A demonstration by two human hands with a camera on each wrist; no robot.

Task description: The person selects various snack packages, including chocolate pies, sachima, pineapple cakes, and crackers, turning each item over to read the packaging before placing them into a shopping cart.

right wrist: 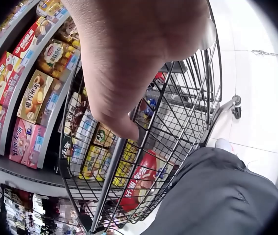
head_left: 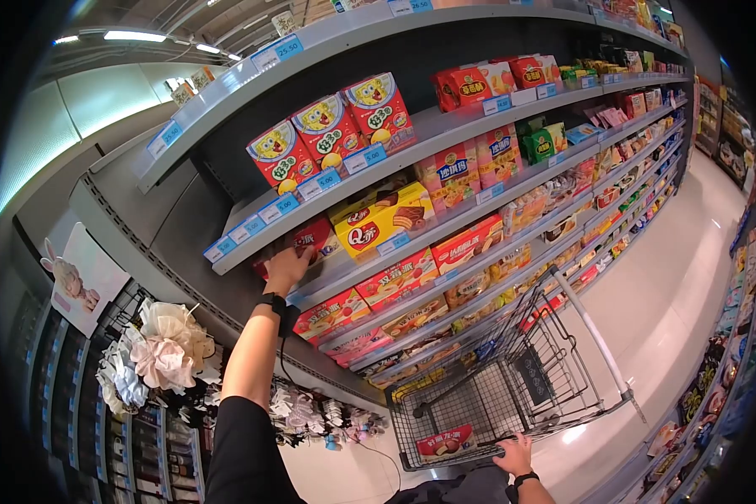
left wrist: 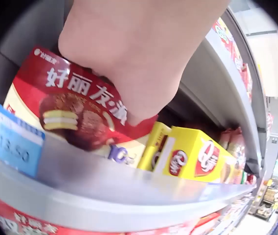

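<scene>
On a middle shelf [head_left: 344, 273], my left hand [head_left: 287, 267] grips a red box of chocolate pies [left wrist: 87, 112], its thumb against the front near the top edge. My other fingers are hidden behind the hand in the left wrist view. To the right of this box stands a yellow box of Q-brand cakes [head_left: 384, 220]. My right hand [head_left: 515, 454] holds the top rim of a wire shopping cart [right wrist: 110, 181], with the thumb at the metal bar. Inside the cart lies another red pie box [head_left: 447, 443].
Red cartoon boxes [head_left: 328, 126] stand on the shelf above, close over my left arm. Boxed snacks [head_left: 395, 280] line the shelf below. Left of the shelf end hang fabric hair ties [head_left: 161, 353]. A tiled aisle [head_left: 647, 260] runs beyond the cart.
</scene>
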